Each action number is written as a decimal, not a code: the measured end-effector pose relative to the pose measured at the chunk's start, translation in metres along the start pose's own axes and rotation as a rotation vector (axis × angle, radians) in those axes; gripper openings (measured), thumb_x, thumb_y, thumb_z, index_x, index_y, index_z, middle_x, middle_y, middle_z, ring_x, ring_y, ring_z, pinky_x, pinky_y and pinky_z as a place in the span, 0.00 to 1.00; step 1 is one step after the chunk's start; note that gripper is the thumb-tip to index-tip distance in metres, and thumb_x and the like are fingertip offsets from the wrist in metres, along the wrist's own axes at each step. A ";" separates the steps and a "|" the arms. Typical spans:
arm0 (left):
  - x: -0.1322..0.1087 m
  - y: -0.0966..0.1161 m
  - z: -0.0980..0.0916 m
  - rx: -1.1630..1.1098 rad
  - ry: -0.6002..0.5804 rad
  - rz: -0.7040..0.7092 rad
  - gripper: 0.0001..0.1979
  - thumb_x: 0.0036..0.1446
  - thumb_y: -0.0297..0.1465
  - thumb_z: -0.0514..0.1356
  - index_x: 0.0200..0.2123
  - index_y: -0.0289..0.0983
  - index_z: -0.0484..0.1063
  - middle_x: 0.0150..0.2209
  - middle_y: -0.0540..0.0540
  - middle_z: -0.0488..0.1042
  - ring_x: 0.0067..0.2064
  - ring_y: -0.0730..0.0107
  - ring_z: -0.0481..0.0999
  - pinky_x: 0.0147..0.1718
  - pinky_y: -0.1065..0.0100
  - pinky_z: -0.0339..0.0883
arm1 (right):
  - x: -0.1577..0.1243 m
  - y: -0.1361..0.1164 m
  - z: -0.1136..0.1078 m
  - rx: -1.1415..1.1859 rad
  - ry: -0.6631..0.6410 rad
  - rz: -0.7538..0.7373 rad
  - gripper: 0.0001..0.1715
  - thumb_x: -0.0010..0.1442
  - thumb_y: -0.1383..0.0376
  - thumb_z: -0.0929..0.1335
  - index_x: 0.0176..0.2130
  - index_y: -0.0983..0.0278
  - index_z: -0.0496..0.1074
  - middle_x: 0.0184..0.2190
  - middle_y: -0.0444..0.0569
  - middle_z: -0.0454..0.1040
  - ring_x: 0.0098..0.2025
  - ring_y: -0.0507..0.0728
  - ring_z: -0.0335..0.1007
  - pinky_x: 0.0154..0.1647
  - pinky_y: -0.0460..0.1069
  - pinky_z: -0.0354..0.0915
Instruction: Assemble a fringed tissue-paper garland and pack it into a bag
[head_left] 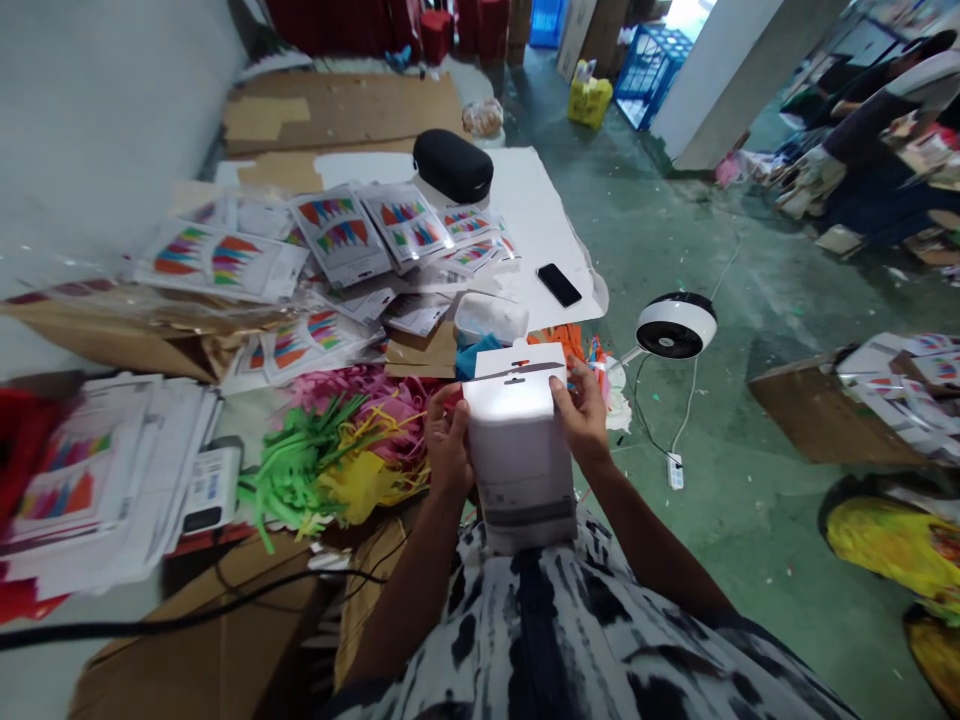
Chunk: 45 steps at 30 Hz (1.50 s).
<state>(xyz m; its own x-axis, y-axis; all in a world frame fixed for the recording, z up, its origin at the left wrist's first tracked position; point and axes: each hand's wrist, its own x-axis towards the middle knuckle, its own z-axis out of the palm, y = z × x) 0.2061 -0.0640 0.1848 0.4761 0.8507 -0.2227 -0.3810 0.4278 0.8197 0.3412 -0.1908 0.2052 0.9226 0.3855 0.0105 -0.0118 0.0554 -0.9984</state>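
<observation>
In front of my lap I hold a small stack of white packaging cards (pixel 519 450) upright, each with a hang slot near its top edge. My left hand (pixel 448 442) grips the left side, thumb on the near face. My right hand (pixel 583 415) pinches the upper right corner between thumb and fingers. The top edges of the cards stand slightly apart. Just left of my left hand lie pink (pixel 390 410), green (pixel 304 460) and yellow tissue-paper tassels (pixel 367 480). Orange paper strips (pixel 566 340) sit behind the cards.
Printed packs (pixel 337 235) in clear plastic cover the table's left, with a stack of printed cards (pixel 82 470) nearer. A black case (pixel 453 166) and a phone (pixel 559 285) lie on the white board. A white-and-black fan (pixel 676 325) stands right. Another person (pixel 877 120) works far right.
</observation>
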 end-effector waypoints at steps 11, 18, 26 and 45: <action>-0.003 -0.005 0.002 0.203 0.074 0.105 0.20 0.53 0.46 0.73 0.40 0.38 0.78 0.35 0.48 0.80 0.34 0.73 0.77 0.34 0.73 0.68 | -0.018 0.005 0.001 0.028 0.204 0.002 0.19 0.58 0.57 0.76 0.47 0.61 0.78 0.30 0.41 0.75 0.34 0.52 0.73 0.41 0.49 0.70; -0.012 -0.001 0.001 0.377 0.078 0.204 0.17 0.60 0.45 0.69 0.33 0.36 0.76 0.30 0.51 0.74 0.32 0.75 0.71 0.35 0.73 0.65 | -0.025 -0.003 -0.002 0.133 0.245 0.106 0.21 0.53 0.56 0.79 0.44 0.62 0.81 0.30 0.42 0.78 0.33 0.52 0.73 0.40 0.50 0.69; -0.015 0.001 -0.004 0.298 0.083 0.173 0.14 0.57 0.42 0.71 0.34 0.37 0.79 0.33 0.49 0.79 0.35 0.71 0.77 0.39 0.70 0.70 | -0.027 -0.013 -0.006 0.211 0.206 0.230 0.16 0.52 0.53 0.80 0.38 0.59 0.83 0.29 0.41 0.81 0.30 0.53 0.74 0.37 0.51 0.70; -0.014 0.006 -0.002 0.202 0.059 0.173 0.21 0.56 0.39 0.72 0.49 0.41 0.73 0.37 0.48 0.82 0.39 0.70 0.83 0.43 0.69 0.74 | -0.016 -0.021 -0.013 0.300 0.098 0.352 0.23 0.42 0.55 0.84 0.37 0.58 0.81 0.29 0.42 0.83 0.28 0.57 0.78 0.33 0.54 0.74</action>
<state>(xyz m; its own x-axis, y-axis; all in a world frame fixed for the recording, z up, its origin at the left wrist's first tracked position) 0.1958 -0.0726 0.1917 0.3686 0.9246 -0.0961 -0.2834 0.2102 0.9357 0.3320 -0.2104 0.2254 0.8743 0.3405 -0.3458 -0.4282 0.2058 -0.8799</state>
